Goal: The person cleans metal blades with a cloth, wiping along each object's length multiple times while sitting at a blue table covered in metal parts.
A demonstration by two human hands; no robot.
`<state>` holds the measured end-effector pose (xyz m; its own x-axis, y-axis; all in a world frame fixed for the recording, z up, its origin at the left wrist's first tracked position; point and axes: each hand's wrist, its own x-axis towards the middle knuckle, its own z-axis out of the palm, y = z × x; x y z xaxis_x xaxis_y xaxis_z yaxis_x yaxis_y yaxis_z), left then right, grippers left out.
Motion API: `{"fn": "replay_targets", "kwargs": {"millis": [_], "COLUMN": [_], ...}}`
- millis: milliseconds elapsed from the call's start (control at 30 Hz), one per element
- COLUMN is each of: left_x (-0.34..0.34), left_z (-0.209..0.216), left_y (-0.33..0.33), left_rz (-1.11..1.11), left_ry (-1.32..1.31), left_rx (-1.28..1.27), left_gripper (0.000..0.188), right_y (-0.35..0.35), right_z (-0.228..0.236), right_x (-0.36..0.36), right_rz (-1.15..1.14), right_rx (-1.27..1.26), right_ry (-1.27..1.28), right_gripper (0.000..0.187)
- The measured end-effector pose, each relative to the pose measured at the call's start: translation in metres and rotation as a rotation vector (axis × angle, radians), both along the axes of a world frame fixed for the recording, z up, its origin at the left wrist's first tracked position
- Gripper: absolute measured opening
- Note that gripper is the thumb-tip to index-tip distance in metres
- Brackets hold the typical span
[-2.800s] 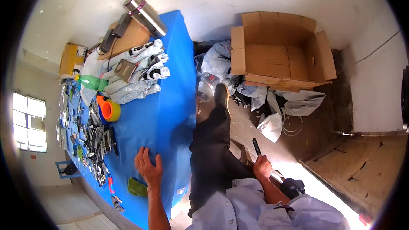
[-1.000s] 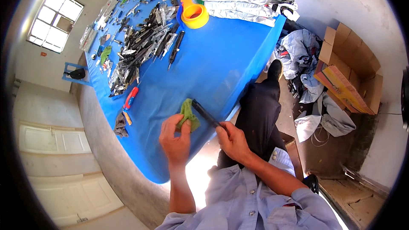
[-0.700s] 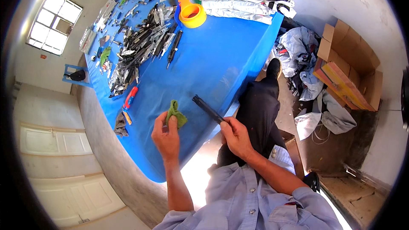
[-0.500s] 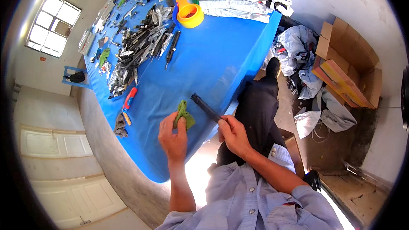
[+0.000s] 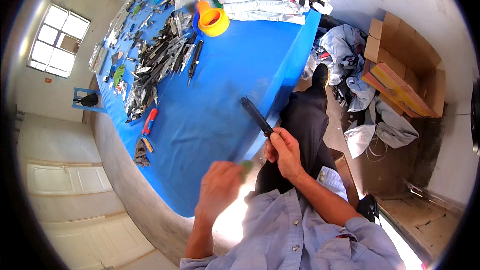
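My right hand [image 5: 284,154] grips one end of a slim black tube-like part [image 5: 257,116], which slants up and left over the edge of the blue-covered table. What the part belongs to cannot be made out. Lower and to the left, my left hand [image 5: 219,186] is smeared by motion. A small green cloth [image 5: 246,169] pokes out from its fingers, largely hidden by the hand. The cloth and the black part are apart.
A heap of black and silver parts [image 5: 162,62] covers the table's left side. Nearby lie a red-and-blue handled tool [image 5: 149,122] and a grey rag [image 5: 141,153]. Yellow tape [image 5: 214,22] and stacked white bundles [image 5: 265,7] sit farther back. An open cardboard box [image 5: 407,65] stands at right.
My left hand has moved down and slightly right, with the green cloth in it. My right hand and the black part have shifted a little right.
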<state>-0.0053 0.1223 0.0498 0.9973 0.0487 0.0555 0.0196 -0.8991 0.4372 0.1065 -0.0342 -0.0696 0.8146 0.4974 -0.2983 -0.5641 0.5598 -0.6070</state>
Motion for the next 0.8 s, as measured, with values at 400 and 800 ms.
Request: {"fn": "replay_targets", "kwargs": {"millis": [400, 800], "left_x": [0.052, 0.012], "left_z": [-0.023, 0.003], "left_y": [0.020, 0.014], "left_rz": [0.097, 0.214], "left_ry": [-0.109, -0.155], "left_rx": [0.223, 0.000], "left_gripper": [0.020, 0.015], "right_y": [0.002, 0.000], "right_z": [-0.002, -0.005], "right_x": [-0.002, -0.002], "right_rz": [0.026, 0.014], "right_rx": [-0.074, -0.032], "right_ry": [-0.062, -0.076], "right_gripper": [0.017, 0.018]}}
